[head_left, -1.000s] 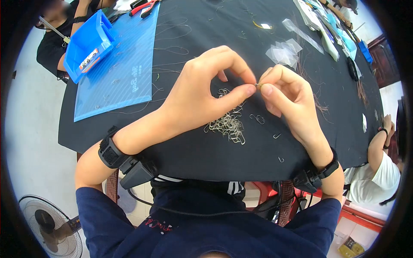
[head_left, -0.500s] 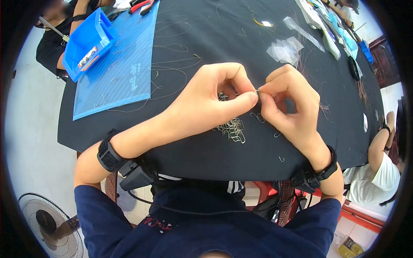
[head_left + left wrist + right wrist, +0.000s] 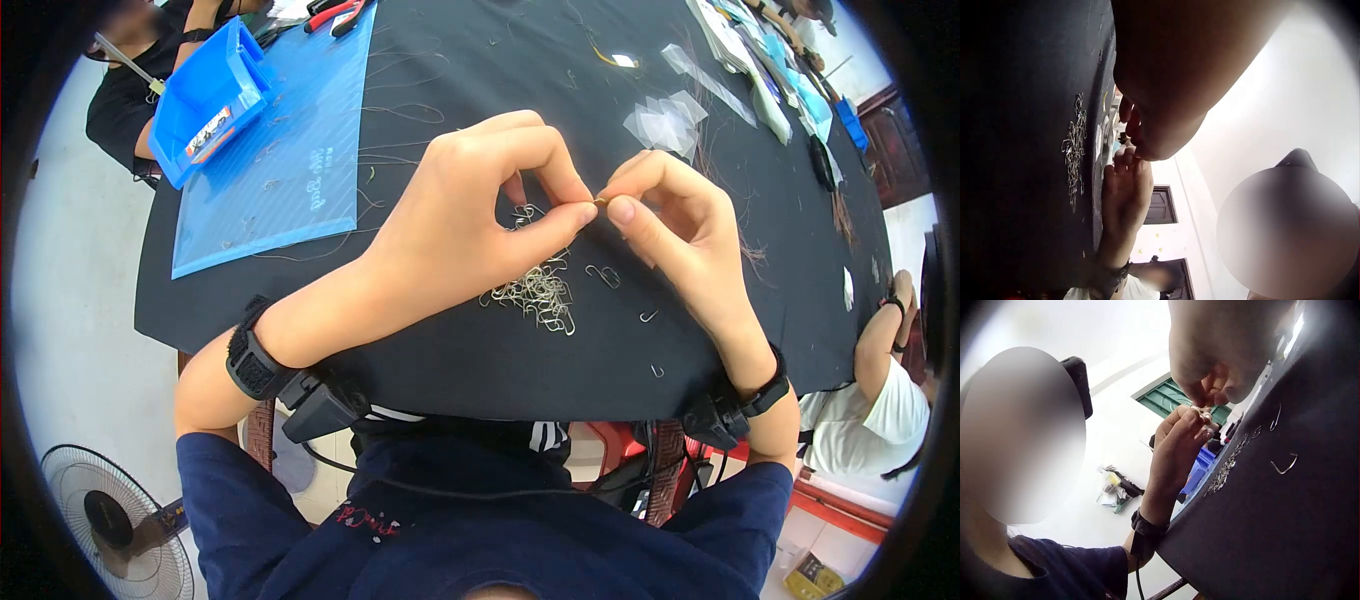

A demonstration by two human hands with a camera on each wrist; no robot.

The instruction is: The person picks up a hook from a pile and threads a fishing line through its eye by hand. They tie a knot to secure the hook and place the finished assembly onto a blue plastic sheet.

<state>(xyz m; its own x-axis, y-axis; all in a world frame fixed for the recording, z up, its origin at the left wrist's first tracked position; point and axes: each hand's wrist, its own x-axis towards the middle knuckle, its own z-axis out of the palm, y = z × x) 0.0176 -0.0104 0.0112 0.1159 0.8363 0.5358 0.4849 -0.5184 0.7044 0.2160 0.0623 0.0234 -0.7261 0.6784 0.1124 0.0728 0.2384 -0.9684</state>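
My left hand point(image 3: 475, 205) and right hand point(image 3: 685, 225) meet fingertip to fingertip above the table. Between them, thumbs and forefingers pinch a tiny brassy fish hook point(image 3: 600, 201), mostly hidden by the fingertips. Below the left hand lies a tangled pile of fish hooks point(image 3: 543, 300), which the left wrist view also shows on the dark cloth. A few loose hooks point(image 3: 604, 276) lie apart from it, toward the right hand. In the right wrist view, two single hooks point(image 3: 1284, 464) stand out on the cloth.
Blue plastic file bag point(image 3: 270, 200) at the left bears a blue bin point(image 3: 205, 125) and red-handled pliers point(image 3: 335, 14). Thin line loops point(image 3: 400, 110) trail off it. Clear plastic pieces point(image 3: 665, 122) and bundled packets point(image 3: 745, 65) lie farther back. Other people sit around the black-covered table point(image 3: 460, 385).
Half a second ago both hands were rolled inward with fingertips slightly lower; now the left knuckles are raised and the right hand has turned back, much as one second ago. The pinch stays.
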